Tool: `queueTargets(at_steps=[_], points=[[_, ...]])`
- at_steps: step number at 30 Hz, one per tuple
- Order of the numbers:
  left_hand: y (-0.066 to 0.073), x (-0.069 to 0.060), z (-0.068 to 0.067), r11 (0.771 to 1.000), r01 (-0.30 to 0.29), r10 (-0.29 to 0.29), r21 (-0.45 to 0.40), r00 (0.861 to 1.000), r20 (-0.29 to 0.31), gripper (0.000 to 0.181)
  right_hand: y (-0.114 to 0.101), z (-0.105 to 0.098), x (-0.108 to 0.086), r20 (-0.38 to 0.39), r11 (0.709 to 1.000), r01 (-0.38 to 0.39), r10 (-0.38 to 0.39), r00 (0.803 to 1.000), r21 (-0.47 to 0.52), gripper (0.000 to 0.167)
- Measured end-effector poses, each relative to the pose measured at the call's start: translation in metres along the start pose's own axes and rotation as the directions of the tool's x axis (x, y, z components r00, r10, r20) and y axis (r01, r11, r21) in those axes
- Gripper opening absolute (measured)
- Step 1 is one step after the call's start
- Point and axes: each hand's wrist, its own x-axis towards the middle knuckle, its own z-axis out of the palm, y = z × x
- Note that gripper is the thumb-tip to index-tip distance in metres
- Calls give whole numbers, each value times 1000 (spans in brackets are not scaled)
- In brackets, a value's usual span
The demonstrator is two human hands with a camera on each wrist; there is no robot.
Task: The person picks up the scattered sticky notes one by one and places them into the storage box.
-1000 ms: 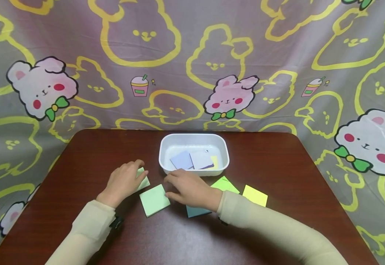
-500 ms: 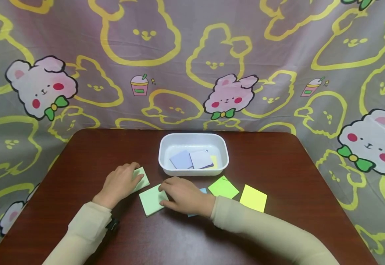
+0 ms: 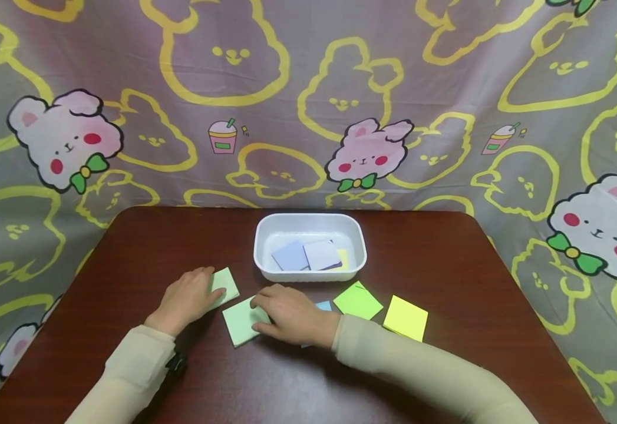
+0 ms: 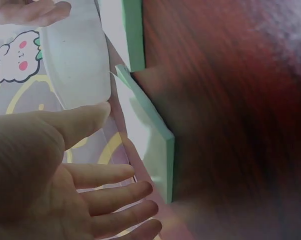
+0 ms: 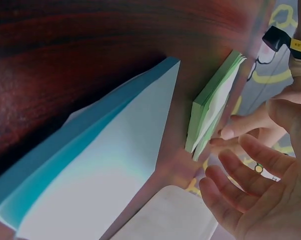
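Observation:
My left hand (image 3: 182,299) hovers over the left edge of a pale green sticky-note pad (image 3: 223,290) on the table. The left wrist view shows its fingers fairly straight and the thumb apart, with that pad (image 4: 148,135) beyond the fingertips. Above a second pale green pad (image 3: 240,322), nearer the front, is my right hand (image 3: 289,315). Its fingers are loosely bent and hold nothing in the right wrist view, where the pad (image 5: 213,102) lies before the fingertips. A blue sticky-note pad (image 3: 325,306) is mostly hidden under the right wrist.
Behind the hands stands a white plastic basin (image 3: 310,275) holding lilac, whitish and yellow note pads. A bright green pad (image 3: 358,301) and a yellow pad (image 3: 406,318) lie right of the right hand. A patterned cloth (image 3: 287,106) hangs behind the brown table (image 3: 419,247).
The right hand has drawn back toward the front and left, uncovering the bright green and yellow pads. The left hand has shifted slightly left. The pads stay put.

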Motion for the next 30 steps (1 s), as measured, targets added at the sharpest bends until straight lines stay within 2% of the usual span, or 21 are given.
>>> queueTargets(at_steps=[6, 12, 21, 30], points=[[-3, -2, 3, 1000, -31, 31, 0, 999, 14, 56, -1, 0, 1, 3, 1000, 0, 0, 1000, 1, 38], [-4, -2, 6, 999, -53, 53, 5, 998, -22, 55, -1, -2, 3, 5, 1000, -6, 6, 1000, 8, 38], [-5, 0, 6, 999, -48, 47, 0, 997, -66, 62, -1, -4, 3, 2, 1000, -2, 2, 1000, 0, 38], [-9, 4, 5, 1000, -4, 4, -7, 1000, 4, 70, -1, -5, 3, 5, 1000, 1, -1, 1000, 7, 38]])
